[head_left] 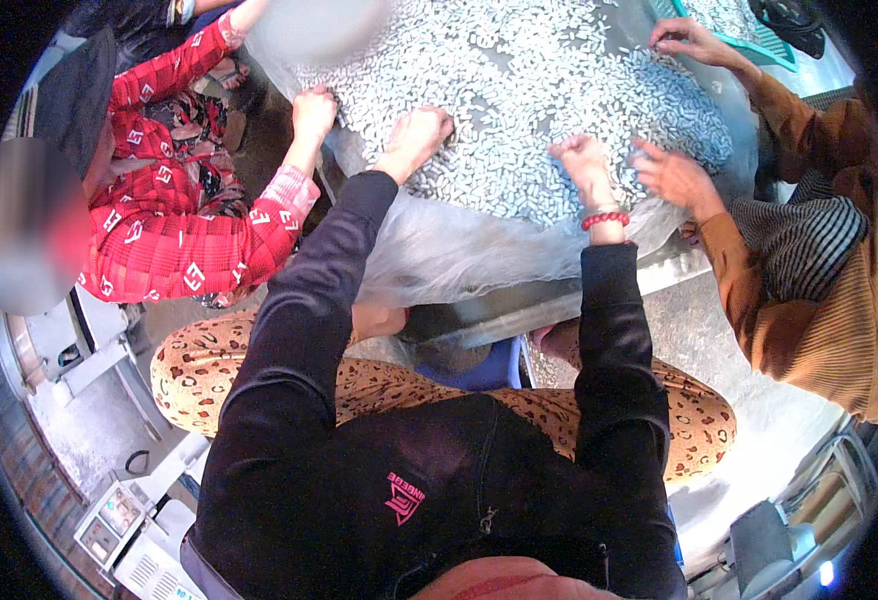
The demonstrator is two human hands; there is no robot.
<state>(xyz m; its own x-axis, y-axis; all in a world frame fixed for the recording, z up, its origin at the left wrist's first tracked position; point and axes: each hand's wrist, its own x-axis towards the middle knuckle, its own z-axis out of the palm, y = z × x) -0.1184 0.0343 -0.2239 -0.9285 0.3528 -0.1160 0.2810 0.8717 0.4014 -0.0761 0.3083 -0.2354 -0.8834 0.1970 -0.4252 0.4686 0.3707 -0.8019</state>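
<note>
A thick scatter of small oblong white pieces (pixel 519 150), capsule-like in shape, covers a tabletop lined with clear plastic sheeting (pixel 439 245). My left hand (pixel 417 142) rests at the near left side of the scatter, its fingers curled down among the pieces. Farther right, my right hand (pixel 582 165), with a red bead bracelet (pixel 606 219) at the wrist, is also closed above the pieces, thumb and fingers drawn together. What either hand holds, if anything, is too small or hidden to make out.
At the left, a co-worker in a red patterned sleeve (pixel 194 245) has a hand (pixel 314 112) at the scatter's edge. Another, in a brown sleeve (pixel 734 270), reaches in from the right with both hands. A green basket (pixel 749 40) with white pieces stands at the far right.
</note>
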